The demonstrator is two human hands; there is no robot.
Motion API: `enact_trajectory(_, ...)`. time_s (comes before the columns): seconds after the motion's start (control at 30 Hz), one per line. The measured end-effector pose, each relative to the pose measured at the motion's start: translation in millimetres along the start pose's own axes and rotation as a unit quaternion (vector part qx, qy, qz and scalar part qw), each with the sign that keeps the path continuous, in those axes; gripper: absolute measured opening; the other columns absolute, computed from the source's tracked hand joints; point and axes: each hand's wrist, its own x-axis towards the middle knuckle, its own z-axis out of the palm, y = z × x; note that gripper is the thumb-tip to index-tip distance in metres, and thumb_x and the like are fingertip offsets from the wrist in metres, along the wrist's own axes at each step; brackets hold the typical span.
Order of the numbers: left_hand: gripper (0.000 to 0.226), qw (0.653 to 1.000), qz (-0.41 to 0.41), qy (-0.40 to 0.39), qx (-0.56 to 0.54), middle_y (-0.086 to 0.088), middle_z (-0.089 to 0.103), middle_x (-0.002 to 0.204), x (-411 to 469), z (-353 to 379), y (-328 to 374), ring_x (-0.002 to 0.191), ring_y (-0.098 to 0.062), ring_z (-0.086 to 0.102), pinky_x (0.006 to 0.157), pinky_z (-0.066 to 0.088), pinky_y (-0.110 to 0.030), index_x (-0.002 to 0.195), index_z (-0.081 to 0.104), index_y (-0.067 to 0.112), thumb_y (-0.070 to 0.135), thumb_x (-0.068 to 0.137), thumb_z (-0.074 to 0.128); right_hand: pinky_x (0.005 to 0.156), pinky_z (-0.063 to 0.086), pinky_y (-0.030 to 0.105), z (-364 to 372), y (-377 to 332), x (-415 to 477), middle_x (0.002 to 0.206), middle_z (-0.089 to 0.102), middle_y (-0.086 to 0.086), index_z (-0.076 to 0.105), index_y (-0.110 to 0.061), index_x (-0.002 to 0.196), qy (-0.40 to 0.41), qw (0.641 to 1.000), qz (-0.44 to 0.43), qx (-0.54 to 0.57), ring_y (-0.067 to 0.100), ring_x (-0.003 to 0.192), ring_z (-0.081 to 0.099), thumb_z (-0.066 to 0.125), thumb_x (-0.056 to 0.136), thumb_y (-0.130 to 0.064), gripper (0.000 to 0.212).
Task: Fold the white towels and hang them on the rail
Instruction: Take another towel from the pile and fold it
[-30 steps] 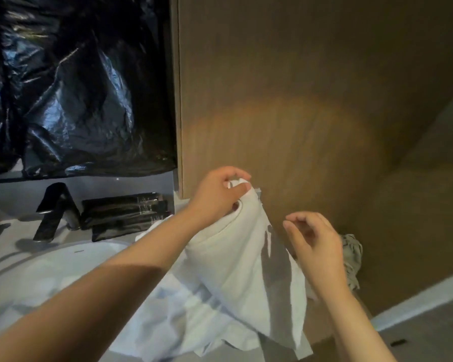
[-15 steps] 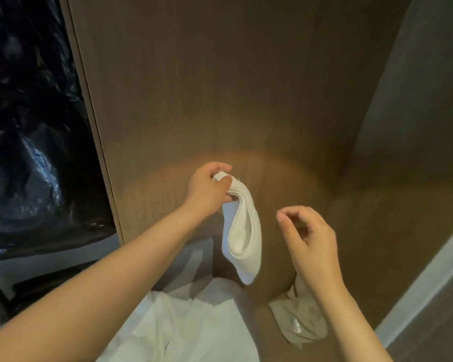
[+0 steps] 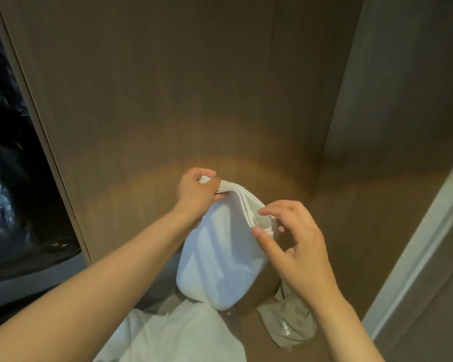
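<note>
Fingers (image 3: 207,174) of left hand (image 3: 198,194) curled on top corner of white towel (image 3: 220,259); right hand (image 3: 298,244) spread, thumb and forefinger tips touching folded edges. Towel hanging free before wood panel (image 3: 194,87), white cloth (image 3: 181,335) below, beige cloth (image 3: 285,325) lower right.

The wood panel (image 3: 194,87) blocks the way behind the white towel (image 3: 220,257). A beige cloth (image 3: 290,325) hangs just to its right, white fabric (image 3: 183,338) lies below; space above the towel is open.
</note>
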Motion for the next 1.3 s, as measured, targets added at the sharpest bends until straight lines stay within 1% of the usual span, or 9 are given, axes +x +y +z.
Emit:
enact_trajectory(0.17, 0.011, 1.000, -0.002, 0.012, -0.005, -0.020, 0.066, 0.104, -1.0, -4.2, 2.1, 0.053, -0.011, 0.064, 0.046, 0.047, -0.015, 0.100, 0.063, 0.010, 0.008, 0.089, 0.063, 0.079, 0.040, 0.008, -2.5, 9.0, -6.4, 0.115, 0.051, -0.014, 0.067, -0.027, 0.094, -0.021, 0.989, 0.012, -0.144, 0.002, 0.104, 0.048, 0.074, 0.082, -0.038, 0.018)
enact_trajectory(0.4, 0.021, 0.999, 0.029, -0.024, 0.028, -0.006, 0.063, 0.077, -4.4, -18.5, 7.5, 0.045, -0.006, 0.057, 0.056, 0.053, -0.020, 0.085, 0.072, 0.018, 0.005, 0.090, 0.056, 0.060, 0.044, 0.013, -7.9, 15.0, 5.2, 0.086, 0.055, -0.013, 0.058, -0.025, 0.086, 0.006, 0.991, 0.016, -0.132, 0.004, 0.076, 0.054, 0.062, 0.092, -0.029, 0.008)
enact_trajectory(0.57, 0.005, 0.986, 0.062, -0.124, 0.088, -0.003, 0.075, 0.094, -11.3, -42.4, 13.1, 0.078, -0.016, 0.071, 0.080, 0.058, -0.028, 0.088, 0.076, 0.019, 0.017, 0.084, 0.073, 0.060, 0.046, 0.009, -14.8, 22.8, 20.6, 0.083, 0.060, -0.020, 0.060, -0.029, 0.086, 0.038, 0.995, 0.039, -0.078, 0.001, 0.083, 0.057, 0.065, 0.092, -0.026, 0.008)
enact_trajectory(0.7, 0.035, 0.925, 0.135, -0.190, 0.301, 0.007, 0.071, 0.085, -18.6, -58.2, 11.3, 0.074, -0.007, 0.066, 0.068, 0.056, -0.024, 0.094, 0.074, 0.025, 0.028, 0.063, 0.089, 0.065, 0.046, 0.005, -17.1, 24.0, 29.1, 0.083, 0.060, -0.022, 0.062, -0.030, 0.086, 0.050, 0.996, 0.033, -0.063, -0.003, 0.087, 0.058, 0.068, 0.089, -0.025, 0.008)
enact_trajectory(0.83, 0.006, 0.927, 0.179, -0.170, 0.282, 0.008, 0.069, 0.081, -19.4, -65.1, 11.4, 0.069, -0.009, 0.064, 0.055, 0.055, -0.022, 0.085, 0.074, 0.024, 0.026, 0.081, 0.077, 0.065, 0.045, 0.006, -21.1, 20.9, 33.9, 0.083, 0.062, -0.018, 0.064, -0.026, 0.086, 0.037, 0.997, 0.004, -0.073, -0.001, 0.084, 0.058, 0.068, 0.089, -0.022, 0.006)
enact_trajectory(1.0, 0.019, 0.909, 0.221, -0.125, 0.330, 0.006, 0.052, 0.080, -10.6, -78.1, 18.2, 0.070, -0.009, 0.051, 0.059, 0.036, -0.020, 0.069, 0.068, 0.027, 0.043, 0.075, 0.078, 0.063, 0.044, 0.008, -27.9, 19.1, 41.9, 0.088, 0.064, -0.013, 0.064, -0.025, 0.089, 0.007, 0.995, -0.011, -0.098, 0.001, 0.081, 0.059, 0.066, 0.091, -0.025, 0.003)
enact_trajectory(1.13, 0.013, 0.932, 0.208, -0.162, 0.250, 0.011, 0.061, 0.098, -13.9, -79.9, 20.0, 0.086, -0.005, 0.060, 0.071, 0.047, -0.018, 0.080, 0.070, 0.027, 0.040, 0.080, 0.073, 0.064, 0.045, 0.012, -30.9, 18.2, 51.1, 0.086, 0.062, -0.017, 0.062, -0.025, 0.089, 0.011, 0.993, -0.026, -0.113, 0.001, 0.082, 0.059, 0.063, 0.093, -0.026, 0.004)
enact_trajectory(1.23, 0.016, 0.963, 0.148, -0.178, 0.138, 0.005, 0.071, 0.092, -23.9, -76.9, 19.2, 0.080, -0.014, 0.069, 0.064, 0.056, -0.034, 0.091, 0.068, 0.021, 0.037, 0.087, 0.068, 0.062, 0.049, 0.010, -28.6, 18.8, 54.7, 0.084, 0.062, -0.022, 0.059, -0.032, 0.087, 0.023, 0.997, -0.006, -0.067, -0.001, 0.087, 0.060, 0.062, 0.092, -0.028, 0.007)
enact_trajectory(1.3, 0.025, 0.972, 0.126, -0.181, 0.081, -0.009, 0.071, 0.097, -30.4, -72.5, 21.0, 0.088, -0.031, 0.069, 0.075, 0.056, -0.048, 0.098, 0.065, 0.013, 0.035, 0.089, 0.068, 0.068, 0.048, 0.006, -24.8, 20.3, 54.3, 0.089, 0.063, -0.023, 0.059, -0.035, 0.090, 0.053, 0.998, 0.030, 0.006, -0.003, 0.091, 0.061, 0.065, 0.090, -0.026, 0.012)
